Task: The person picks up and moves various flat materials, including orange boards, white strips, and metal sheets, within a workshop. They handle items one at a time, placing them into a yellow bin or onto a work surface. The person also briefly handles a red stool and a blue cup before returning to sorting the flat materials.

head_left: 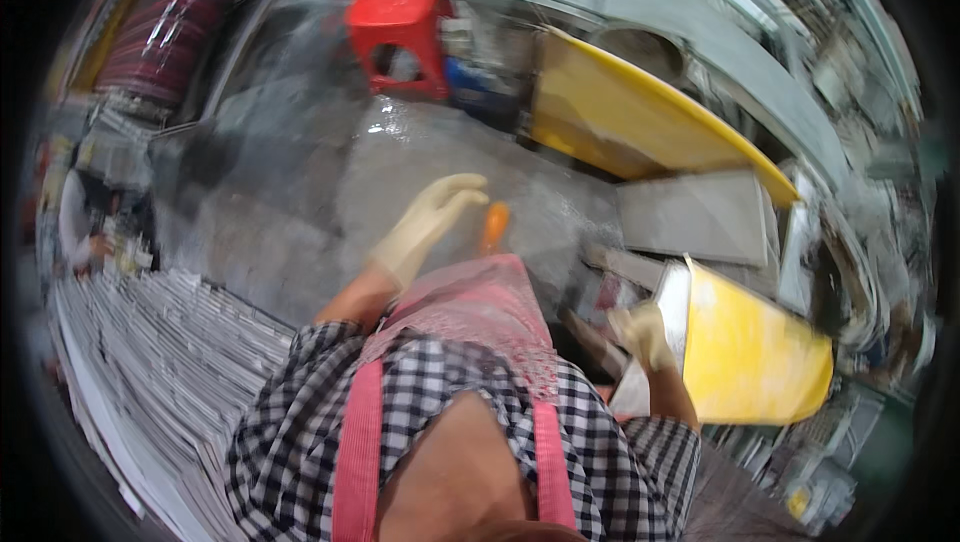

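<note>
Shiny grey floor (430, 147), red stool (400, 24) upright on it.

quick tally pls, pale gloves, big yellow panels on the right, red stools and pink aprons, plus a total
Pale gloves: 2
Big yellow panels: 2
Red stool: 1
Pink apron: 1
Total: 6

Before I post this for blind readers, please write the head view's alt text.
A person's gloved left hand hangs open over gray floor; the gloved right hand is by a yellow panel, its grip blurred. A red stool stands ahead.
</note>
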The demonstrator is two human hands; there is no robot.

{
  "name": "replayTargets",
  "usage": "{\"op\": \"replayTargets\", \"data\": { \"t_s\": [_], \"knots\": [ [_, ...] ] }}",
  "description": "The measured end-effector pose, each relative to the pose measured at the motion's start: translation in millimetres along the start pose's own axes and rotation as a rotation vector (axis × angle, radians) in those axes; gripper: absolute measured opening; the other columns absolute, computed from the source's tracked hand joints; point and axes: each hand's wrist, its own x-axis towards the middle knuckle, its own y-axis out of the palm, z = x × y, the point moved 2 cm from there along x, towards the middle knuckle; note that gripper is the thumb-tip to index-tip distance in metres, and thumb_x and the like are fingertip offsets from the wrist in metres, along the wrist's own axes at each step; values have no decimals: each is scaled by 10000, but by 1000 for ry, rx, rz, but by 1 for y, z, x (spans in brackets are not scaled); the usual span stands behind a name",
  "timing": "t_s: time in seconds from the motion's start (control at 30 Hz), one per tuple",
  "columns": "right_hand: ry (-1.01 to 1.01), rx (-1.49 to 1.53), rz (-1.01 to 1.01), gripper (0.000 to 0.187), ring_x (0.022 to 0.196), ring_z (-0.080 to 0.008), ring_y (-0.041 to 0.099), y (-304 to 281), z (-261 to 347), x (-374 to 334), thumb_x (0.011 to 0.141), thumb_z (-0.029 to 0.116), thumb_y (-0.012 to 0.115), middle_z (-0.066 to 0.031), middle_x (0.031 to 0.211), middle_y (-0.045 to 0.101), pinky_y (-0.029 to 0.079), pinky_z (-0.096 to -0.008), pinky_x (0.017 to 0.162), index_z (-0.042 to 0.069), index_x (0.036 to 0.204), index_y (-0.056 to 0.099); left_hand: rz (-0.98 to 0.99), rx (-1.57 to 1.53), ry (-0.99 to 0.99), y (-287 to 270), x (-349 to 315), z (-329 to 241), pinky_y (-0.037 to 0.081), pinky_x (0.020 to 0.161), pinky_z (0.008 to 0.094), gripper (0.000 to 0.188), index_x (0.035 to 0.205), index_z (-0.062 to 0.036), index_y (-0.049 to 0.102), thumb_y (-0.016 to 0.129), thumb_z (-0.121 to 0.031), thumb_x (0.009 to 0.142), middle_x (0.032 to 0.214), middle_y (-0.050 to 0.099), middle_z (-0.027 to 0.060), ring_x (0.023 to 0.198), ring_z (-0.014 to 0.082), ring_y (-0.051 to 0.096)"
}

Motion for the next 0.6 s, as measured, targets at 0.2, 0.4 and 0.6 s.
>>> {"op": "replayTargets", "data": {
  "t_s": [0.2, 0.4, 0.6],
  "knots": [
    [82, 252, -187, 428, 436, -297, 463, 14, -1, -20, 822, 116, 647, -61, 493, 486, 332, -403, 451, 126, 466, 410, -19, -113, 42, -68, 66, -10, 472, 994, 298, 356, 1276, 7, 613, 512, -240, 1039, 1132, 714, 98, 1103, 164, 654],
    [225, -61, 81, 333, 638, -282, 628, -3, 20, 75, 922, 330, 637, -133, 784, 650, 501, -395, 580, 35, 1074, 666, -290, -272, -101, -192, 131, 15, 471, 1034, 366, 379, 1277, 20, 584, 512, -273, 1047, 1091, 714, 151, 1087, 235, 665],
    [1125, 1111, -385, 327, 686, -149, 573, -85, 28, 360, 981, 313, 640, -91, 770, 627, 462, -283, 677, -8, 1032, 670, -362, -360, -280, -275, 183, 28, 458, 1045, 365, 367, 1266, -12, 587, 546, -296, 1037, 1097, 716, 144, 1086, 236, 659]
  ]
}}
